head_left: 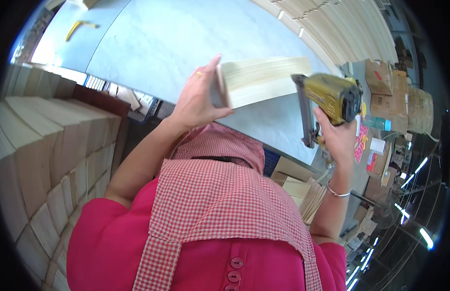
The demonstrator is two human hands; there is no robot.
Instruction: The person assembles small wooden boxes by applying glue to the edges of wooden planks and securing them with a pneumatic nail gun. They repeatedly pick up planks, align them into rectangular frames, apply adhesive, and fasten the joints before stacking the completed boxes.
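where left hand (pixel 196 99) grips, wooden piece (pixel 266 80) extends rightward.

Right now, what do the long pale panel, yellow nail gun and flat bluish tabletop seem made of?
Long pale panel: likely bare wood; grain streaks, no gloss.
Yellow nail gun: painted metal or moulded plastic, satin; even colour, faint highlights, too blurred to settle.
Flat bluish tabletop: smooth laminate or coated metal, perhaps; soft sheen, thin seam.

Woodworking workshop, industrial type: nail gun (pixel 333 97) at bench (pixel 157 39), wood pcs (pixel 45 140) stacked in rows at L, lots of boards (pixel 353 31) laid out far R, ctns (pixel 380 85) + strip lights (pixel 426 238) in bg at R.
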